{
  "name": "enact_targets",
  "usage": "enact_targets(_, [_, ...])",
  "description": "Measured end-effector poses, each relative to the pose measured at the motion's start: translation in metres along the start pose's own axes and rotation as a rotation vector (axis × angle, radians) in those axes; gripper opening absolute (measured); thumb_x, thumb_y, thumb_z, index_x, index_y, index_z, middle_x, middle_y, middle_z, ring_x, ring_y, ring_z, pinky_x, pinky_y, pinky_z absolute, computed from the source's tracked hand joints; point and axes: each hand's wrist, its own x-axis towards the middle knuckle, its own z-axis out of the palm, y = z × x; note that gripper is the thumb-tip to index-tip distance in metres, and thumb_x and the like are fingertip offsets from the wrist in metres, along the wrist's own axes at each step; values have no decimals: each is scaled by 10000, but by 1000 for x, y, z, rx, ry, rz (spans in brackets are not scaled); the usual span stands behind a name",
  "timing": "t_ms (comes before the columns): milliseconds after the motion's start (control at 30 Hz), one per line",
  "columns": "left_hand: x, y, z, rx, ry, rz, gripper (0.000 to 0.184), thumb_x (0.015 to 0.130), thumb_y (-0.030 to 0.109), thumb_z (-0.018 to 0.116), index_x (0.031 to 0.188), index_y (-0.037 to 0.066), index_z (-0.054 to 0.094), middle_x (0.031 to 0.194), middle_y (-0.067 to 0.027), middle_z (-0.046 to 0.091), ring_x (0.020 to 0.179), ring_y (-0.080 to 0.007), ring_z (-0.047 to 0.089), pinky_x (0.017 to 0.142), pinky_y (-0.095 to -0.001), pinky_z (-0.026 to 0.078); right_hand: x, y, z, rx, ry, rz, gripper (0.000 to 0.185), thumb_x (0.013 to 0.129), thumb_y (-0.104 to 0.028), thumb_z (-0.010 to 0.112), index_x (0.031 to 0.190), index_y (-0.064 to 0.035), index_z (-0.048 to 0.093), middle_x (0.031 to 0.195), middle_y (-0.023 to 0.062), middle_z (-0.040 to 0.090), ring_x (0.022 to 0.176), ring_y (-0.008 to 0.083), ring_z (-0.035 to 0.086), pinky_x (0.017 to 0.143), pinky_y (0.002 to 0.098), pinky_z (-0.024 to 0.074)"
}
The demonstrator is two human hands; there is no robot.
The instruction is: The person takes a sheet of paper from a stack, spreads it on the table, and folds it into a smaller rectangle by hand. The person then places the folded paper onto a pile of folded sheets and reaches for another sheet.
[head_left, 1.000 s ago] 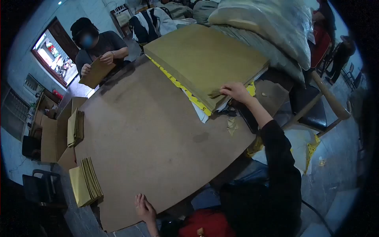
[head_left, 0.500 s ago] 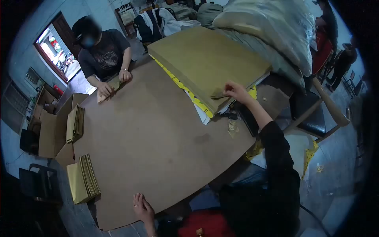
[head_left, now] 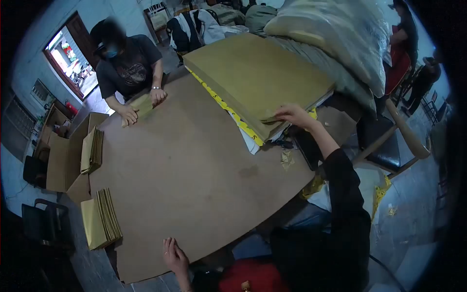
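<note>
A thick stack of large brown paper sheets (head_left: 258, 78) lies at the far right of the brown table (head_left: 170, 185), with yellow printed wrapping under its edge. At the stack's near corner my right hand (head_left: 292, 116) pinches a slightly lifted corner of the top paper. My left hand (head_left: 175, 255) rests at the table's near edge, fingers stretched out, holding nothing. Nearest to it on the left stands a bundle of folded brown paper pieces (head_left: 102, 219). Another such bundle (head_left: 91, 151) stands farther back along the left edge.
Across the table a co-worker (head_left: 129, 68) presses both hands on a folded brown paper (head_left: 142, 104). Large filled sacks (head_left: 335, 39) lie behind the stack. A wooden chair (head_left: 404, 126) is at the right, an open cardboard box (head_left: 61, 160) at the left. Other people stand at the far right.
The co-worker has lowered the brown paper from the air onto the table and folded it. My right hand stays at the stack's corner; my left hand has hardly moved.
</note>
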Motion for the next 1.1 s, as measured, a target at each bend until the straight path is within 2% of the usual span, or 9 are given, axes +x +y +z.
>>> enact_targets(133, [0, 1, -1, 42, -20, -9, 249, 890, 37, 488, 1107, 6, 604, 1220, -159, 558, 1200, -341, 471, 989, -427, 379, 0, 5, 4, -71, 63, -66, 176, 864, -138, 583, 1009, -57, 640, 1021, 104, 601, 933, 279, 567, 775, 359, 451])
enact_targets(267, [1, 4, -2, 43, -23, -9, 256, 890, 30, 484, 1114, 9, 604, 1214, -158, 563, 1205, -343, 467, 988, -425, 381, -3, -4, 1, -99, 11, -100, 171, 856, -143, 588, 1001, -72, 647, 1092, 102, 596, 951, 280, 573, 796, 364, 453])
enact_targets(367, [1, 4, -3, 54, -14, -8, 246, 894, 32, 481, 1102, 5, 609, 1199, -159, 574, 1192, -346, 480, 979, -425, 393, -6, -3, 5, -161, 37, -247, 161, 848, -160, 597, 979, -89, 657, 1087, 95, 615, 960, 272, 584, 814, 375, 454])
enact_targets(433, [1, 5, -2, 37, 0, 2, 239, 896, 35, 480, 1092, 3, 613, 1190, -160, 580, 1184, -347, 488, 975, -424, 399, -10, -5, 7, -309, 96, -244, 147, 842, -171, 606, 955, -97, 666, 1004, 84, 642, 931, 269, 593, 808, 388, 456])
enact_targets(567, [1, 4, 0, 31, 27, 4, 225, 885, 48, 491, 1065, -4, 615, 1162, -155, 592, 1158, -345, 507, 975, -425, 399, -8, -5, 10, -309, 108, -191, 149, 830, -185, 623, 935, -90, 670, 938, 92, 653, 919, 278, 591, 798, 395, 452])
enact_targets(667, [0, 2, 1, 13, 41, 6, 233, 860, 40, 498, 1061, -3, 608, 1155, -147, 591, 1149, -342, 510, 982, -426, 390, -4, -7, 6, -236, 145, -244, 153, 830, -182, 625, 922, -67, 667, 883, 103, 649, 843, 278, 598, 749, 382, 464])
enact_targets(733, [0, 2, 0, 9, 40, -8, 241, 852, 31, 495, 1062, -2, 607, 1160, -146, 588, 1153, -340, 506, 982, -425, 390, -3, -22, -1, -6, 12, 110, 172, 822, -184, 640, 909, -37, 663, 826, 95, 656, 783, 233, 615, 708, 340, 475])
enact_targets(933, [2, 7, -2, 50, 42, 5, 224, 861, 38, 503, 1053, 4, 612, 1143, -141, 593, 1146, -336, 511, 973, -426, 393, 8, 17, 3, 266, 37, 211, 199, 776, -174, 697, 887, -11, 667, 807, 53, 678, 732, 129, 617, 677, 284, 474])
enact_targets(1100, [3, 7, -2, 14, 57, 13, 221, 861, 29, 503, 1048, -3, 617, 1138, -150, 592, 1142, -338, 513, 970, -421, 395, 6, 24, 3, 275, 43, 231, 171, 780, -155, 696, 871, -13, 667, 747, 25, 658, 694, 102, 589, 647, 267, 465])
